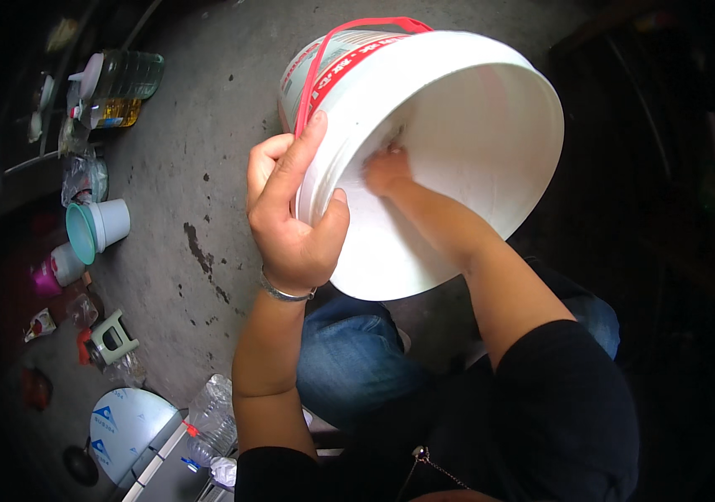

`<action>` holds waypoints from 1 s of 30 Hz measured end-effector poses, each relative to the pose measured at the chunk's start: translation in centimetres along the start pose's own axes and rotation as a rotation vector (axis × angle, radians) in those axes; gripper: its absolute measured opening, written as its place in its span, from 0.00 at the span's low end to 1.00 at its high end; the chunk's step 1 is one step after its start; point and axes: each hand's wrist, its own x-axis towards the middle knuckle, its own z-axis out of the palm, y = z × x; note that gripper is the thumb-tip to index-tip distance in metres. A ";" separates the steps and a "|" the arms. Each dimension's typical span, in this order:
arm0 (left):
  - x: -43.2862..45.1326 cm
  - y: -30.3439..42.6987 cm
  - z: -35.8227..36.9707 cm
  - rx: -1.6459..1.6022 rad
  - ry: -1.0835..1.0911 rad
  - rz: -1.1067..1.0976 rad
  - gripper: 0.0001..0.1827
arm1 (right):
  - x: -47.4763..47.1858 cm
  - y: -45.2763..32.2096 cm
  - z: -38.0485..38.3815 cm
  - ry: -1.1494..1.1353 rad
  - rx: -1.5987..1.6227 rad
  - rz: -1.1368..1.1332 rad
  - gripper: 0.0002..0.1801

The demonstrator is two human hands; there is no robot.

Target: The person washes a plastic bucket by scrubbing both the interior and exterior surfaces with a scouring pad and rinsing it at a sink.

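A large white plastic bucket (483, 144) with a red handle (357, 24) and a printed label is tilted on its side, its mouth towards me. My left hand (294, 213) grips the rim at its left edge, thumb at the inner side and fingers outside beside the handle. A metal bracelet (285, 293) is on that wrist. My right hand (388, 169) reaches deep inside the bucket, at the inner wall. It is blurred, and whether it holds something there cannot be told. The bucket stands out above my knees in blue jeans (357, 357).
Along the left lie a large clear bottle (137, 74), an oil bottle (120, 113), small tubs (112, 224), a grey-green plastic item (114, 337) and a round metal sheet (128, 433). Clear plastic bottles (214, 414) lie at lower left. The concrete floor (194, 157) has dark stains.
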 end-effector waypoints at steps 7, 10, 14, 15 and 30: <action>0.1 -3.3 -2.3 -0.234 0.155 -0.134 0.33 | -13.2 -2.0 -4.7 -0.055 0.840 -0.651 0.26; 0.1 -3.6 -3.0 -0.314 0.191 -0.167 0.32 | -18.0 5.4 -9.9 -0.057 0.291 -0.765 0.26; 0.5 -2.8 -2.6 -0.151 0.170 -0.109 0.30 | -19.8 10.6 -11.1 0.091 -0.421 -0.361 0.19; 1.0 -2.4 -1.8 -0.127 0.178 -0.069 0.30 | -19.7 8.7 -10.8 -0.160 -0.249 -0.423 0.17; 0.8 -1.8 0.4 -0.325 0.011 -0.140 0.30 | -9.2 14.2 -17.1 1.000 -0.329 -0.338 0.06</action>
